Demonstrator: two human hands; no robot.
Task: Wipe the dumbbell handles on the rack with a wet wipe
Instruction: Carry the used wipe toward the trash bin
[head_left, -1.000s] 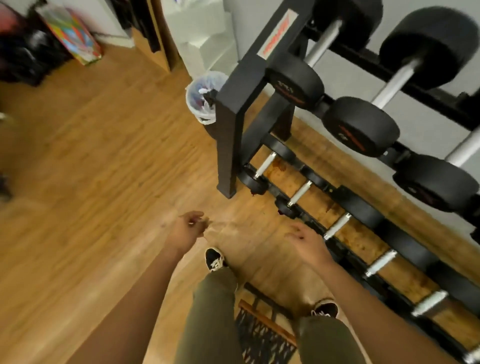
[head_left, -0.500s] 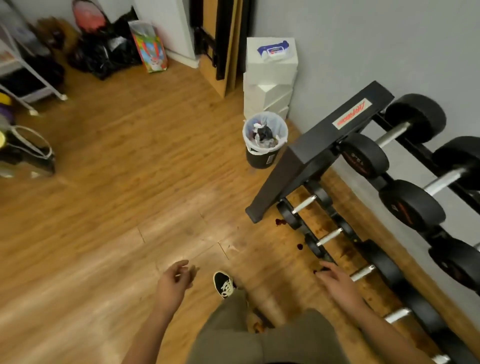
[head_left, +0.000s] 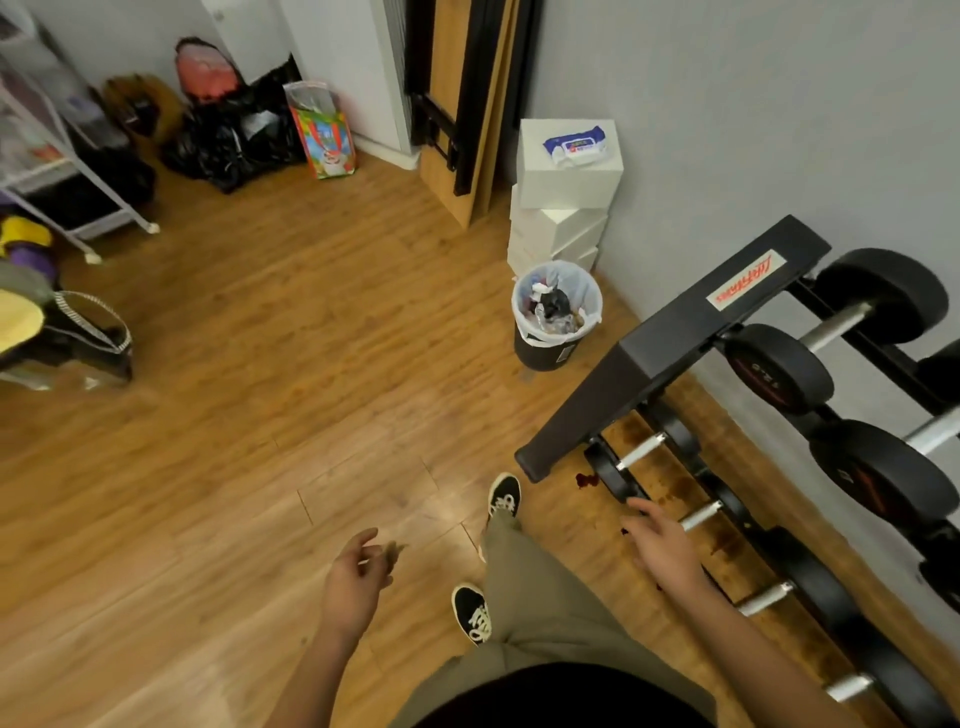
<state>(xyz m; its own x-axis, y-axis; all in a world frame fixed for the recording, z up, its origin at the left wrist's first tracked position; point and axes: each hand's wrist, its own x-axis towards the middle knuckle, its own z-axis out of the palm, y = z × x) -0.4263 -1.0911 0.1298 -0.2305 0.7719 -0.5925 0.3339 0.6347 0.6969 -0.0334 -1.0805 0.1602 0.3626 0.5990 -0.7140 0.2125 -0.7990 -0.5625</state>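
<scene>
A black dumbbell rack (head_left: 670, 332) stands along the grey wall at the right. Its upper tier holds large black dumbbells (head_left: 779, 366) with steel handles (head_left: 834, 325). Small dumbbells with white handles (head_left: 640, 451) lie on the low tier near the floor. A blue-and-white wet wipe pack (head_left: 574, 145) rests on top of stacked white boxes (head_left: 563, 208) in the corner. My left hand (head_left: 358, 577) hangs over the floor with loosely curled fingers and holds nothing. My right hand (head_left: 662, 545) is spread, empty, just in front of the low tier.
A black bin with a white liner (head_left: 556, 322), full of rubbish, stands between the boxes and the rack. Folded wooden panels (head_left: 457, 104) lean in the corner. Bags (head_left: 234, 135) and a white wire shelf (head_left: 62, 156) line the far left. My shoes (head_left: 503, 496) stand on the wooden floor.
The view has lifted and pulled back from the rack, bringing the boxes, wipe pack and bin into sight. Both hands stay low and empty; the right one has opened wider.
</scene>
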